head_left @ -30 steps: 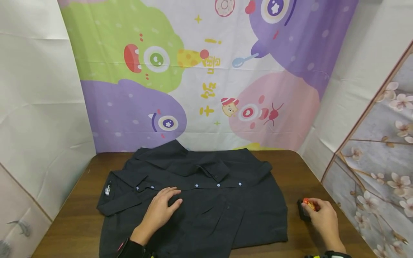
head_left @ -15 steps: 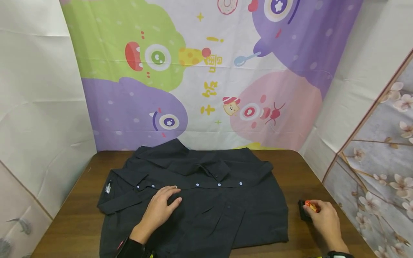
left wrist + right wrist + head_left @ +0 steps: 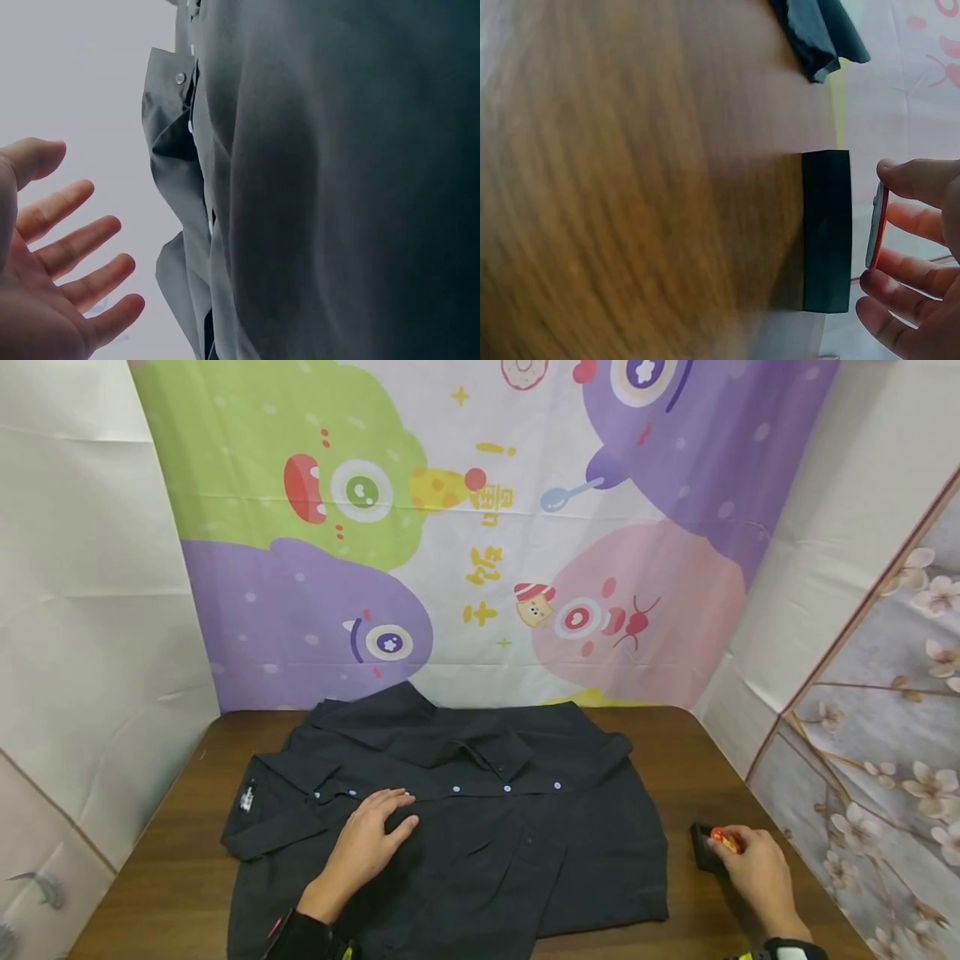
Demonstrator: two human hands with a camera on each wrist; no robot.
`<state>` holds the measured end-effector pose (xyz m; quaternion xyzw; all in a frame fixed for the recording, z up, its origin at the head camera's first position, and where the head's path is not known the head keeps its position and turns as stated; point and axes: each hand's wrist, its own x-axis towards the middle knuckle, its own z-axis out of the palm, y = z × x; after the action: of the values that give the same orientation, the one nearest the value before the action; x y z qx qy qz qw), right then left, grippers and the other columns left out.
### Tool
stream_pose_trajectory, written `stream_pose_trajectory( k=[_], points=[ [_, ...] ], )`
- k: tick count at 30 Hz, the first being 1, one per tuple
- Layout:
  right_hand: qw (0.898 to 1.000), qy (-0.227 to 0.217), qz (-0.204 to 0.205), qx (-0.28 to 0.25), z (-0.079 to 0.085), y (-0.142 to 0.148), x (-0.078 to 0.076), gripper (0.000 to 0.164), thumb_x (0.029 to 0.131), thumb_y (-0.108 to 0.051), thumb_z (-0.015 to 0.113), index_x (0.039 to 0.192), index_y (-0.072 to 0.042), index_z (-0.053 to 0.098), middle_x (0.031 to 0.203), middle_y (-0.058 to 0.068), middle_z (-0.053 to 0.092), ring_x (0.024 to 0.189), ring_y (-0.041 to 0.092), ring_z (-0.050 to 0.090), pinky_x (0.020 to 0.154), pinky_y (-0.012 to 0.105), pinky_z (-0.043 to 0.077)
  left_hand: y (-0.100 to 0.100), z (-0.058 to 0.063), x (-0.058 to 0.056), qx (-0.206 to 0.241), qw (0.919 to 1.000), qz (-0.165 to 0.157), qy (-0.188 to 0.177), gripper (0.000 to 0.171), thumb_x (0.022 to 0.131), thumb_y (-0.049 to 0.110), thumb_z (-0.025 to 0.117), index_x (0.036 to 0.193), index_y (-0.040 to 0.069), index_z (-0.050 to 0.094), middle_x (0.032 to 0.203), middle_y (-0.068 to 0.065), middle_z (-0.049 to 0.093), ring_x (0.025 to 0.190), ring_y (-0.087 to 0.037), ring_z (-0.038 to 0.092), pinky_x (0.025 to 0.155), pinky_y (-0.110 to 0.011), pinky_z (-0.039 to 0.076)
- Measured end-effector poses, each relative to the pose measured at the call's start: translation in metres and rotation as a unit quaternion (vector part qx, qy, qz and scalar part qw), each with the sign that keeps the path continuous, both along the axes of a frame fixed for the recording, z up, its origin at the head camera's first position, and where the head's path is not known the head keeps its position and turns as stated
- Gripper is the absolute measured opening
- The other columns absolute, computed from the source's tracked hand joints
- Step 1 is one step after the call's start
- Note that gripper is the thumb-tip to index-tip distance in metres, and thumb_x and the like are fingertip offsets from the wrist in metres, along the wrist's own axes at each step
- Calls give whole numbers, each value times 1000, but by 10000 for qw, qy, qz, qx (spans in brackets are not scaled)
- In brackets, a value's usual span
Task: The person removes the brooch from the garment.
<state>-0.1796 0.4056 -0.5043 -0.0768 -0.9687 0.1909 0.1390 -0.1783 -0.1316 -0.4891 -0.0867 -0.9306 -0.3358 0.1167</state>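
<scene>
A black short-sleeved shirt (image 3: pixel 480 860) with pale buttons lies spread on the table in the head view. Over its left half hovers my left hand (image 3: pixel 366 839), fingers spread and holding nothing; the left wrist view shows this hand (image 3: pixel 56 277) apart from the cloth. At the right, my right hand (image 3: pixel 759 868) pinches a small red-and-yellow badge (image 3: pixel 725 838) between thumb and fingers. Edge-on in the right wrist view, the badge (image 3: pixel 877 225) is flat, with a red rim and a grey back. Just under it stands a small black box (image 3: pixel 702 850), apart from the badge.
The brown wooden table (image 3: pixel 172 860) has rounded far corners. Behind it hangs a cloth (image 3: pixel 480 668) printed with cartoon monsters. White sheeting (image 3: pixel 82 568) and a flower-patterned panel (image 3: pixel 862 727) stand along the sides.
Over the box, the right hand and the badge have shifted only slightly. The left hand and the shirt keep their places, and the head view has moved a little.
</scene>
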Motion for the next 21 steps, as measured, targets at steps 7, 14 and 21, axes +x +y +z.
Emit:
stream_pose_trajectory(
  k=[7, 14, 21],
  points=[
    [9994, 145, 80, 310, -5, 3, -2, 37, 81, -21, 78, 100, 9, 68, 96, 36, 62, 84, 51, 57, 74, 60, 43, 2, -2, -1, 31, 9999, 11, -102, 32, 90, 25, 69, 117, 8, 69, 131, -13, 63, 130, -35, 51, 106, -59, 39],
    [9989, -326, 223, 239, -6, 4, 0, 38, 84, -23, 74, 104, 8, 66, 98, 35, 62, 89, 51, 57, 79, 61, 43, 2, -5, 2, 49, 9999, 7, -149, 31, 90, 24, 69, 115, 8, 70, 131, -13, 63, 129, -34, 52, 105, -59, 40],
    [9980, -382, 396, 318, -3, 5, -3, 38, 83, -24, 75, 100, 9, 67, 91, 30, 65, 86, 49, 59, 78, 60, 43, 0, -5, 0, 71, 10000, 36, -46, 30, 89, 25, 70, 114, 8, 71, 131, -13, 63, 129, -34, 52, 106, -59, 39]
  ],
)
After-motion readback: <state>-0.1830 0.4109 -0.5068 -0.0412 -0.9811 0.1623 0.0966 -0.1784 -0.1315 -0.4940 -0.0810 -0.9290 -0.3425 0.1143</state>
